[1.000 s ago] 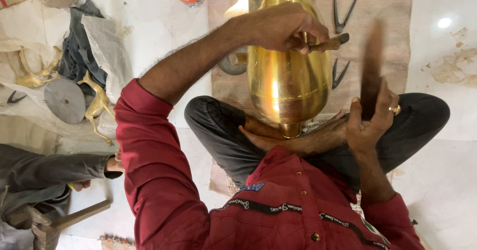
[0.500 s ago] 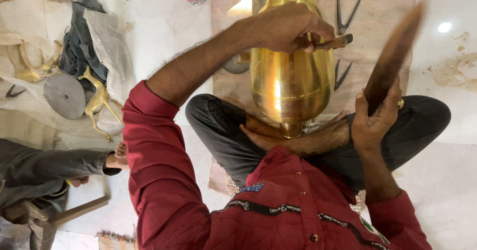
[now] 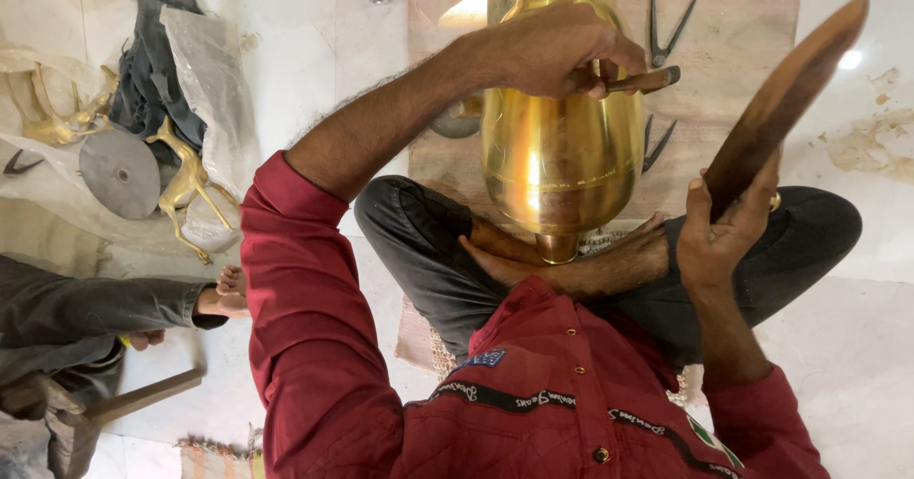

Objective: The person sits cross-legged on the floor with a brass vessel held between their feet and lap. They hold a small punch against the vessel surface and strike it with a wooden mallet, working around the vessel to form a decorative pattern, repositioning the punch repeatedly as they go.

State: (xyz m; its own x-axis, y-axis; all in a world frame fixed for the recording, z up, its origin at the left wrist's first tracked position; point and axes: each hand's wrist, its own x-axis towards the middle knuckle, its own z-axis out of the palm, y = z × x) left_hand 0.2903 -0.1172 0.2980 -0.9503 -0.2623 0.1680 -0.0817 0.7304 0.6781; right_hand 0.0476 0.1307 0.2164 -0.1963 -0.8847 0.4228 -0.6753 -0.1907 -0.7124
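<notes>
A tall polished brass vase [image 3: 562, 155] stands between my crossed legs, its foot gripped by my bare feet [image 3: 571, 260]. My left hand [image 3: 557, 50] reaches over the vase's shoulder and is closed on a short punch tool [image 3: 652, 81] whose tip points right, beside the vase wall. My right hand [image 3: 728, 231] grips the lower end of a dark wooden bat [image 3: 790, 98]. The bat is raised and tilts up to the right, well apart from the punch.
Two pairs of metal pincers [image 3: 666, 27] lie on the brown mat [image 3: 733, 50] behind the vase. Brass deer figures [image 3: 186, 179], a grey disc [image 3: 119, 169] and dark cloth [image 3: 148, 69] lie at left. Another person's sleeve [image 3: 95, 308] and a hammer [image 3: 105, 408] are at lower left.
The wooden bat in my right hand has swung up and to the right, away from the punch. My left hand and the vase have stayed put.
</notes>
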